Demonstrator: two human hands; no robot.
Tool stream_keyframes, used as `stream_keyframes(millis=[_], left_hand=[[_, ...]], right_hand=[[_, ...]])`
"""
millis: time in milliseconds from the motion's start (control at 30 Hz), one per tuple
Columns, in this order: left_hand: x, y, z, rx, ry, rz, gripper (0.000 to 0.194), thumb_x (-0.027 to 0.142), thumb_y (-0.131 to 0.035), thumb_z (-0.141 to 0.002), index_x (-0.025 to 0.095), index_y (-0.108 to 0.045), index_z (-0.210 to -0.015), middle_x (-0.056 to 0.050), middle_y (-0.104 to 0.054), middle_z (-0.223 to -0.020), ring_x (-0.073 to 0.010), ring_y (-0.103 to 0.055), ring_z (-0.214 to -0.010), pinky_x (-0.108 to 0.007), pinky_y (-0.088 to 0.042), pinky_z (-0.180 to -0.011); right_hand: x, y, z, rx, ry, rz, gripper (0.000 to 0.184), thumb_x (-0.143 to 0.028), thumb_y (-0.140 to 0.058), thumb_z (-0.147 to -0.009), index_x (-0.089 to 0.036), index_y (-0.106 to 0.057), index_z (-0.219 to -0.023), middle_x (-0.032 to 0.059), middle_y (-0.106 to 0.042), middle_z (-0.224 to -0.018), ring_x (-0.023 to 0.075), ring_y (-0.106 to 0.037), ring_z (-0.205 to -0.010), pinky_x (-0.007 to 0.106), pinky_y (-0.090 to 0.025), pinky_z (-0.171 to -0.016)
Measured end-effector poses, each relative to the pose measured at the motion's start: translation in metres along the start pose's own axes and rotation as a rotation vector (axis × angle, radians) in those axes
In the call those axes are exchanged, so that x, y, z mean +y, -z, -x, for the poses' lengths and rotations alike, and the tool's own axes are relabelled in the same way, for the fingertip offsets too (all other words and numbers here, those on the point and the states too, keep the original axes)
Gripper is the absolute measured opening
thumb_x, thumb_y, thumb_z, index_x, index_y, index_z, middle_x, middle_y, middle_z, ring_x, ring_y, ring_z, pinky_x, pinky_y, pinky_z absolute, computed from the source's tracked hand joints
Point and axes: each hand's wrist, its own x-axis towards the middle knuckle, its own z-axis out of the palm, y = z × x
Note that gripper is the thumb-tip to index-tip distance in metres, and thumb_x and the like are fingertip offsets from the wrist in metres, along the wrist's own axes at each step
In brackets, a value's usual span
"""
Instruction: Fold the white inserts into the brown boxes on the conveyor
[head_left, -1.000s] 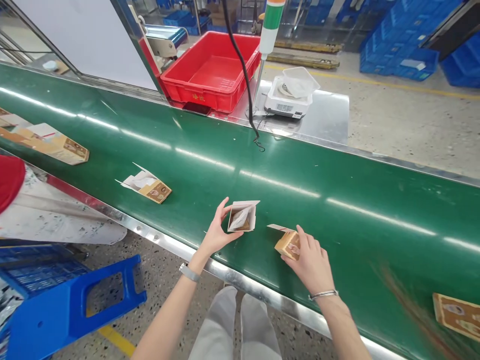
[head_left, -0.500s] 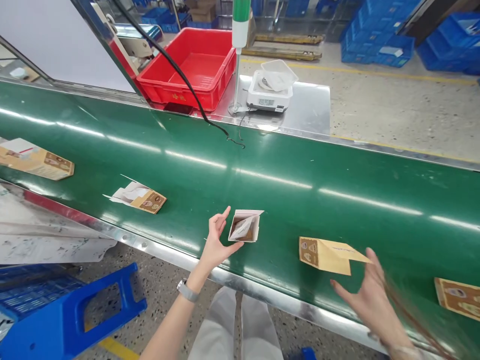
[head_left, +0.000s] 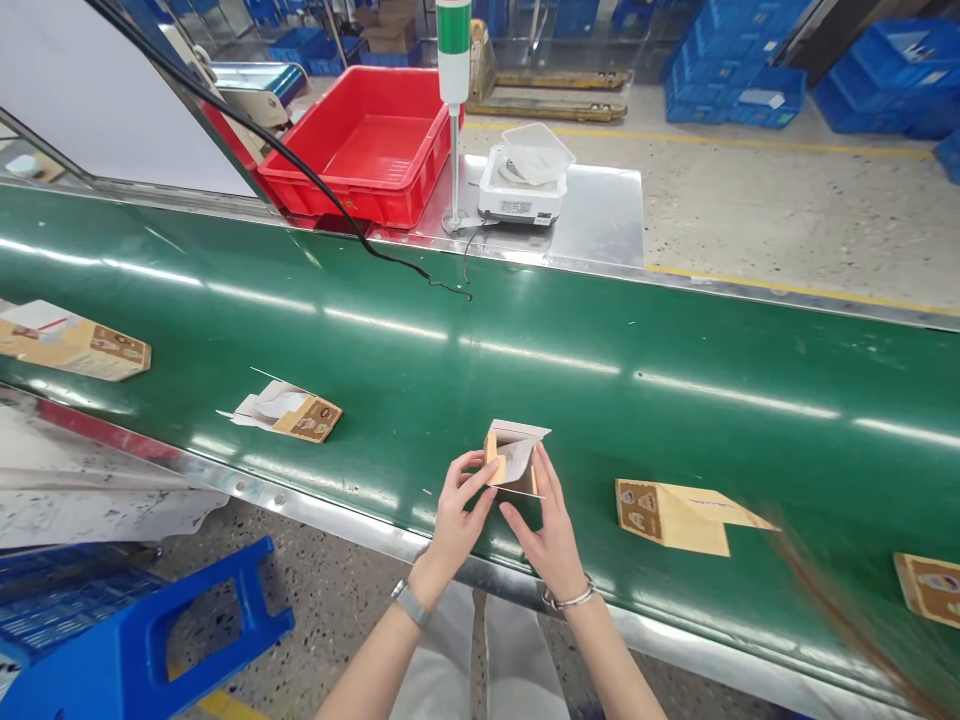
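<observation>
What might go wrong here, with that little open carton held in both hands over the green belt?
The small open carton is pinched only at its edges by the left hand and right hand, so its thin walls or raised flap might crease. Held over the green belt, it might slip from their grip. The flat carton lying close by on the right might get knocked.

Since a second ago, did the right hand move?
Yes. The right hand left the flat brown box and moved left along the green belt to the open box.
</observation>
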Motion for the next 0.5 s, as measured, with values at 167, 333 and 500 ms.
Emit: stream_keyframes(millis=[167, 333, 500], left_hand=[[0.007, -0.009, -0.007, -0.100, -0.010, -0.073, 0.028, 0.033, -0.062, -0.096, 0.028, -0.069, -0.122, -0.011, -0.054, -0.146, -0.0266, -0.055, -0.135, -0.047, -0.053, -0.107], [0.020, -0.024, -0.009, -0.066, 0.081, 0.036, 0.021, 0.036, -0.060, -0.096, 0.023, -0.070, -0.108, -0.012, -0.053, -0.151, -0.0265, -0.055, -0.138, -0.044, -0.053, -0.109], [0.024, -0.031, -0.006, -0.089, 0.038, 0.001, 0.022, 0.038, -0.058, -0.097, 0.022, -0.069, -0.108, -0.013, -0.053, -0.151, -0.0260, -0.058, -0.134, -0.043, -0.055, -0.105]], right_hand=[[0.006, 0.016, 0.008, 0.039, 0.010, 0.088, 0.051, -0.034, -0.051, -0.101, -0.034, -0.041, -0.152, 0.0119, -0.043, -0.155, 0.0271, -0.057, -0.131, 0.047, -0.057, -0.101], [0.003, 0.034, -0.005, 0.091, 0.001, 0.207, 0.043, -0.041, -0.053, -0.100, -0.027, -0.054, -0.140, 0.0135, -0.062, -0.132, 0.0255, -0.069, -0.110, 0.041, -0.062, -0.088], [-0.001, 0.062, -0.013, -0.065, 0.032, 0.280, 0.048, -0.046, -0.052, -0.099, -0.031, -0.050, -0.145, 0.0114, -0.063, -0.127, 0.0231, -0.073, -0.099, 0.031, -0.064, -0.069]])
